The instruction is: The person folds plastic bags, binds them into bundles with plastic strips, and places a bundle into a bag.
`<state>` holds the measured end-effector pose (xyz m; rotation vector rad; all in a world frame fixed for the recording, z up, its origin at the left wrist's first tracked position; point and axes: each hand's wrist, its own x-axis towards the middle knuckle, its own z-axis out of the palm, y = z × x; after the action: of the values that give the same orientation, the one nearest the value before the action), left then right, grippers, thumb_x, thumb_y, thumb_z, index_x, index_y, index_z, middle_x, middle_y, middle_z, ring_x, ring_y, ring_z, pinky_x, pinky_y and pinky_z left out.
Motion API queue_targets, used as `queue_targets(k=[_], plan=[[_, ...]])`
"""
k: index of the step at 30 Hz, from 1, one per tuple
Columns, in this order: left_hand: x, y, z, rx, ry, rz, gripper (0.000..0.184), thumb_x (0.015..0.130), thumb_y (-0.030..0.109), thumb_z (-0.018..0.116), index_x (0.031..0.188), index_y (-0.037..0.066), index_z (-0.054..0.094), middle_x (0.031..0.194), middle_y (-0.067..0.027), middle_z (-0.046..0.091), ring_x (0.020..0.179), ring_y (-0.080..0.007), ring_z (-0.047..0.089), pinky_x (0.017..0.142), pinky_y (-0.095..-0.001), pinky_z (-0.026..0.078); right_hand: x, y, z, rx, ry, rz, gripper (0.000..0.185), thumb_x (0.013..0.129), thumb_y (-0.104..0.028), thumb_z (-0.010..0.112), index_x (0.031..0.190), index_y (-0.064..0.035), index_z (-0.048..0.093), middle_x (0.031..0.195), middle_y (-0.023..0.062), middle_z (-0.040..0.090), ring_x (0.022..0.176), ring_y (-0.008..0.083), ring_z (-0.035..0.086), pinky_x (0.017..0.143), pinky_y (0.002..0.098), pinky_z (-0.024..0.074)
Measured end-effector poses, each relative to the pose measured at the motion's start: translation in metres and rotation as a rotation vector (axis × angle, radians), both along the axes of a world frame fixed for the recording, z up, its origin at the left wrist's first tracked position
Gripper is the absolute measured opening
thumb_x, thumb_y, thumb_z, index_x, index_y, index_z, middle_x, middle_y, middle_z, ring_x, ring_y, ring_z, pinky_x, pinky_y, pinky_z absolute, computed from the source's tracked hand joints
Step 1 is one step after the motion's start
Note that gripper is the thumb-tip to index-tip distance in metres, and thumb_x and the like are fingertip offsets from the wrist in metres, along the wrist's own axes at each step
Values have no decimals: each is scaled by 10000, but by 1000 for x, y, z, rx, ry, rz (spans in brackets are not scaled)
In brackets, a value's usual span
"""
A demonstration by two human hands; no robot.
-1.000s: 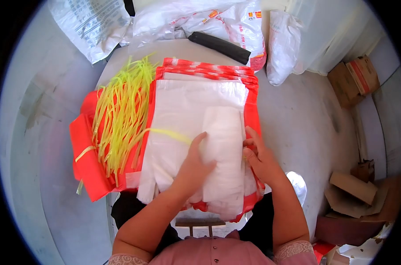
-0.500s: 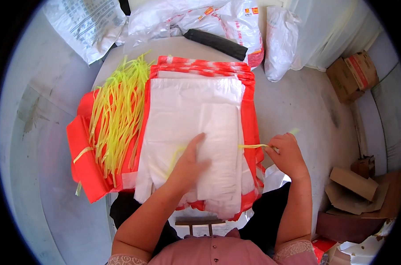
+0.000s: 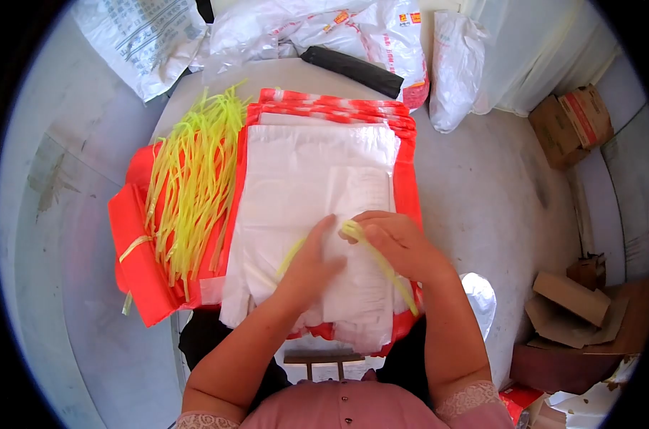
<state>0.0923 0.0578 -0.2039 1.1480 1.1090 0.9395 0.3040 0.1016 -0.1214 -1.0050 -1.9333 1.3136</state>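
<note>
A folded bundle of white plastic bags (image 3: 360, 286) lies on a flat stack of white bags (image 3: 281, 164), with red bags (image 3: 407, 186) beneath. My left hand (image 3: 310, 268), slightly blurred, rests on the bundle's left edge with thumb and fingers apart. Beside it a piece of yellow strip (image 3: 290, 256) shows on the white plastic. Over the bundle's middle, my right hand (image 3: 399, 247) is closed on a yellow strip, pinched at the fingertips, whose loose tail (image 3: 396, 282) hangs toward the lower right. Part of the strip's run is hidden.
Many loose yellow strips (image 3: 192, 186) lie on red bags at the left, next to a tied red roll (image 3: 135, 250). A black roll (image 3: 353, 71) and white sacks (image 3: 389, 36) sit at the back. Cardboard boxes (image 3: 571, 125) stand at the right.
My right hand has moved left from beyond the bags' right edge to above the bundle, bringing the yellow strip's end over it. My left hand stays nearly in place.
</note>
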Motion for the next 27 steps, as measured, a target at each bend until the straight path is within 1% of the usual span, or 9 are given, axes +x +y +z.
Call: queue_targets(k=[3,5,8,11,14,17,20,23,27], plan=[[0,-1,4,13,41,-11,794,912,25,664,1630,71,329,1512,-187,540,1381,-301,536,1130,-395,439,-14,4,-7,155,-212,49,393,1115,-256,468,1168,41,719,1077,142,704,1032,260,663,965,374,515],[-2,-4,29,-15,154,-54,800,949,-33,613,1661,117,280,1470,-137,568,1301,-270,592,1093,-388,478,-18,5,-14,132,-203,25,393,1114,-265,473,1171,35,720,1056,141,697,1015,278,657,957,381,513],[-15,-10,71,55,457,-101,666,935,27,652,1566,114,456,1405,-163,600,1204,-326,645,1007,-410,525,-18,4,-15,80,-178,3,384,1108,-268,487,1179,28,721,1069,150,703,1034,300,653,969,386,509],[-31,-10,73,336,875,-132,458,895,40,673,1350,86,648,1306,-174,628,1067,-359,662,902,-448,552,-20,3,-13,101,-211,-7,377,1083,-276,487,1173,3,724,1142,185,710,1100,359,647,995,437,498],[-30,-8,65,557,1169,103,306,825,62,703,1129,64,728,1199,-146,648,981,-337,647,809,-461,556,-25,2,-15,195,-274,-9,360,1062,-275,509,1188,-16,725,1175,197,715,1127,382,648,1004,463,497],[-34,1,54,805,1274,245,119,810,44,674,928,57,672,1130,-126,651,996,-299,636,760,-447,547,-28,0,-9,226,-310,-22,331,1043,-253,548,1218,-34,724,1178,191,719,1120,379,655,992,464,509],[-43,8,55,844,1408,197,215,743,112,741,952,65,737,1130,-116,683,972,-301,635,754,-423,557,-29,-1,-7,235,-328,-16,317,1018,-180,589,1286,-53,700,1171,173,721,1085,360,672,961,437,531],[-46,7,65,776,1326,46,159,775,106,761,918,44,727,1036,-94,727,955,-309,656,771,-428,563,-29,-3,-7,287,-348,-18,346,980,-122,624,1314,-62,686,1142,156,719,1049,348,682,921,422,547],[-43,0,63,480,788,7,124,862,71,769,975,29,738,955,-77,747,926,-271,698,796,-381,558,-34,-7,-2,313,-419,-29,361,930,-91,665,1289,-77,698,1089,139,709,994,341,685,865,424,559]])
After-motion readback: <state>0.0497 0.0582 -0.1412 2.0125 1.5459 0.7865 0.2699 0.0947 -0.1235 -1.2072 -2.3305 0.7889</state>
